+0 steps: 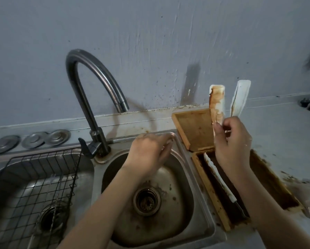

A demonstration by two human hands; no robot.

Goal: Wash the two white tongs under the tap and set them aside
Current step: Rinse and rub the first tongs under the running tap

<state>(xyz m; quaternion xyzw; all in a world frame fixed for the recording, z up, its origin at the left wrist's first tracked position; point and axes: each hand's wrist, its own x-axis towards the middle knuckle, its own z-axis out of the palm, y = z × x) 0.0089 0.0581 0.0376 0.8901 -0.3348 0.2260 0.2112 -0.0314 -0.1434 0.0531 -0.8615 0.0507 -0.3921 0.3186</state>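
My right hand (232, 142) holds a white tong (217, 103) upright above an open wooden box (209, 184); its two arms point up and are smeared with brown sauce. A second white tong (217, 177) lies inside the box, partly hidden by my right forearm. My left hand (148, 151) hovers over the small steel sink (195, 203), palm down, fingers loosely curled, with nothing visible in it. The curved tap (89, 83) stands left of that hand, and no water is running.
The box's wooden lid (193, 130) leans open against the wall. A larger sink on the left holds a black wire rack (34, 191). Three metal drain covers (30, 141) lie on the ledge behind it. The counter to the right is stained brown.
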